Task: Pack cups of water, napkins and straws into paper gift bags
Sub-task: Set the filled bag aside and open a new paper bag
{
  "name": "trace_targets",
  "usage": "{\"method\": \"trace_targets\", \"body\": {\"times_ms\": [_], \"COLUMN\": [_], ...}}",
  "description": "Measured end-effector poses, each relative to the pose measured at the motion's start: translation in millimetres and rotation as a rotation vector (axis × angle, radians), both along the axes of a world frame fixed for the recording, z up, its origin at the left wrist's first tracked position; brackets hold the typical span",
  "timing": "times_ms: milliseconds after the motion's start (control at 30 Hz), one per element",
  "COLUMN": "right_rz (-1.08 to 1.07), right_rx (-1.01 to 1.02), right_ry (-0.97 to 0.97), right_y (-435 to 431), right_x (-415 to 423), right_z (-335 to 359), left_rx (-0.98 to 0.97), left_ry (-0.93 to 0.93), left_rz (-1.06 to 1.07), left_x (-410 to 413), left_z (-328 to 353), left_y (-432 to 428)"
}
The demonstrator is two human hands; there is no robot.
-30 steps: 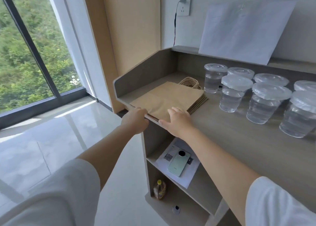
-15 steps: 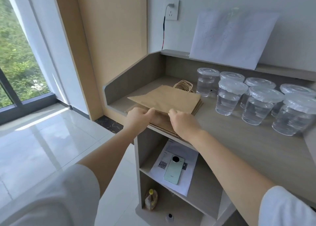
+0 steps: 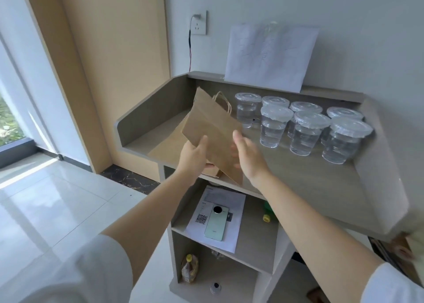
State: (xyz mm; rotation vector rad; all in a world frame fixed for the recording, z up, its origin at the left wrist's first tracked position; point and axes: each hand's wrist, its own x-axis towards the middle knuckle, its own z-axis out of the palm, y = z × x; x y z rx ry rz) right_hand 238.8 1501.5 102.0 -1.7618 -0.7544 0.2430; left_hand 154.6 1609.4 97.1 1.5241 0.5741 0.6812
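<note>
Your left hand [image 3: 195,155] pinches the flat brown paper gift bag [image 3: 212,128] at its bottom edge, thumb on front. This tilts it up off the stack of brown bags [image 3: 165,149], likely for opening. Your right hand [image 3: 249,158], fingers loosely spread, hovers at its three o'clock edge, perhaps touching. The lidded clear plastic cups of water [image 3: 273,130] wait at two o'clock. Half a second ago both hands gripped the bag low over the stack.

white wall [image 3: 344,15], glossy tiled floor [image 3: 46,206], sunlit window [image 3: 9,119], grey desk [image 3: 321,183].

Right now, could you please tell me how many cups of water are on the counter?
7: four cups at the back, three in front; none seems hidden.
</note>
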Motion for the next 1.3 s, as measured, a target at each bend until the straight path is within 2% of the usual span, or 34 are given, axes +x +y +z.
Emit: {"method": "trace_targets", "body": {"times_ms": [67, 100, 167, 233, 400, 467, 533, 600, 633, 667, 733, 800, 967, 1000, 1033, 1067, 1100, 1133, 1200, 1300], "right_rz": [0.034, 0.048, 0.055, 0.055, 0.067, -0.027, -0.125, -0.145, -0.131, -0.114, -0.056, -0.025, -0.139, -0.115, -0.051, -0.001, -0.033, -0.121, -0.305, -0.375], "right_rx": [0.064, 0.042, -0.038, -0.086, -0.098, -0.061, -0.110, -0.174, -0.189, -0.184, -0.162, -0.222, -0.462, -0.446, -0.403, -0.285, -0.140, 0.037, 0.309, 0.415], "right_ry": [0.237, 0.236, 0.112, 0.042, 0.178, 0.103, -0.014, -0.114, -0.154, -0.176, -0.229, -0.312, -0.542, -0.476, -0.277, 0.017, 0.309, 0.518, 0.695, 0.756], "right_y": [-5.5, -9.9, -23.6, -40.6, -106.7, -138.7, -175.0, -214.4, -233.3, -251.3, -281.4, -307.2, -360.1, -368.6, -376.0, -383.0, -389.0, -394.4, -406.1, -417.7], "right_x": [-13.6, -20.1, -35.5, -50.2, -90.6, -100.9, -112.0, -127.2, -137.4, -150.3, -171.4, -193.2, -220.3, -220.2, -217.7, -214.7, -207.0, -195.3, -167.6, -139.4], "right_z": [22.6, 31.8, 46.5, 54.4, 58.2, 51.4, 33.7, 4.3, -11.9, -26.5, -56.4, -78.0, -116.0, -114.0, -106.5, -93.8, -79.3, -63.1, -31.0, 7.8], "left_rx": [0.120, 0.186, 0.304, 0.357, 0.521, 0.456, 0.175, -0.202, -0.307, -0.333, -0.269, -0.182, 0.155, 0.240, 0.328, 0.410, 0.470, 0.517, 0.601, 0.714], "left_ry": [0.006, 0.013, 0.018, 0.005, -0.005, -0.011, 0.014, 0.045, 0.057, 0.094, 0.179, 0.198, 0.147, 0.177, 0.212, 0.239, 0.241, 0.231, 0.176, 0.062], "left_rz": [-0.010, -0.020, -0.062, -0.106, -0.336, -0.515, -0.630, -0.614, -0.581, -0.559, -0.541, -0.550, -0.445, -0.431, -0.434, -0.455, -0.487, -0.527, -0.592, -0.663], "left_x": [-7.1, -11.2, -19.3, -29.9, -65.2, -79.2, -94.4, -106.8, -112.3, -118.0, -127.4, -130.7, -111.4, -109.3, -108.1, -108.5, -109.0, -109.0, -109.3, -103.0], "left_z": [-2.5, -3.8, -6.2, -5.6, 1.7, -2.1, -5.8, -6.6, -5.8, -4.8, -1.4, 4.8, -0.7, -3.1, -7.6, -12.8, -17.6, -21.6, -26.4, -31.0], "left_y": [-24.7, -36.8, -61.5, -84.8, -139.6, -166.0, -190.3, -209.6, -218.3, -227.8, -252.1, -280.6, -335.9, -345.0, -351.9, -357.3, -361.7, -366.5, -376.2, -388.5]}}
